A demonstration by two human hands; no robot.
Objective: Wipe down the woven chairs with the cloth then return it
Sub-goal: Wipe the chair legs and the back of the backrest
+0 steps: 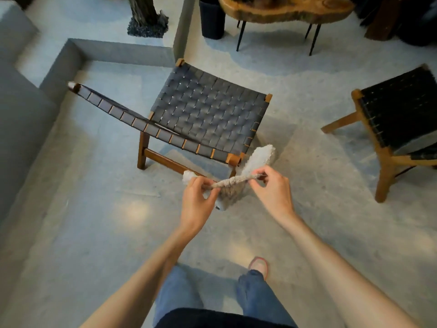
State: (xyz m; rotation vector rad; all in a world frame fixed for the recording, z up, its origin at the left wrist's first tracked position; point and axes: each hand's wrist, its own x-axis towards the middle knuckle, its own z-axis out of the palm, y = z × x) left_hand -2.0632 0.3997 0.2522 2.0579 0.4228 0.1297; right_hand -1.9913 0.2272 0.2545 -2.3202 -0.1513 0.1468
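Left hand (197, 197) and right hand (269, 185) pinch a soft, light, pale fluffy cloth (233, 183) taut by its ends near the dark woven wooden-framed chair (205, 110).

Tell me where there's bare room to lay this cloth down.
The dark woven seat of the near wooden chair is bare. So is the grey floor between it and the second woven chair, and the floor left of it up to the concrete ledge. It is crowded at the top, round the live-edge wooden table and black bin.
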